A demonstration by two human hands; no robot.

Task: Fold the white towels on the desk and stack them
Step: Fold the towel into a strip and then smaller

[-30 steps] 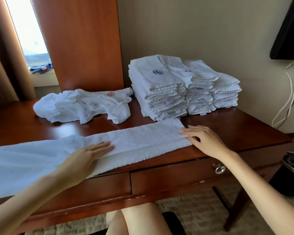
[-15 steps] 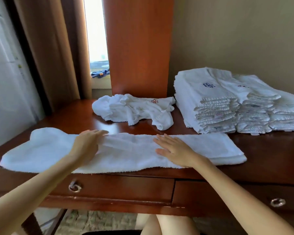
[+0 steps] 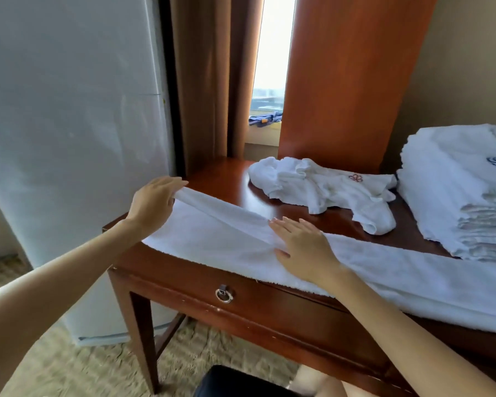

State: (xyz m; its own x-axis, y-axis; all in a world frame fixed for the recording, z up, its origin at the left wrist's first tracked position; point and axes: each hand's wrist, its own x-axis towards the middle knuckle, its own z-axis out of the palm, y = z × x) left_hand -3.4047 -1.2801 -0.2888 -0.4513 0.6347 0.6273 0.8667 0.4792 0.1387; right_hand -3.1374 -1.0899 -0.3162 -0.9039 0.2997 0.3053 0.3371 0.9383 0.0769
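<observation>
Here, the fingers [image 3: 171,186] of the left hand [image 3: 152,203] curl over the far left end of the long white towel [image 3: 229,239], pinching its upper layer and lifting that edge slightly off the layer beneath. The right hand [image 3: 305,252] lies flat on the same towel nearer its middle, fingers stretched out and close together, palm pressing the cloth down; it grips nothing. Between the two hands a raised fold line runs along the towel.

The towel stretches in a narrow band along the front edge of the worktop [image 3: 218,173], from the left corner off toward the lower right, its near edge hanging just over the drawer front with the ring pull [image 3: 224,295].

Behind it, near the back of the worktop, a crumpled white towel [image 3: 321,190] with a small red emblem lies loose and unfolded. Just beside that, at the right edge of the view, stands the stack of folded towels [image 3: 455,196], its top one marked with a blue emblem. The stack's front corner sits close to the long towel; whether they touch cannot be told.
</observation>
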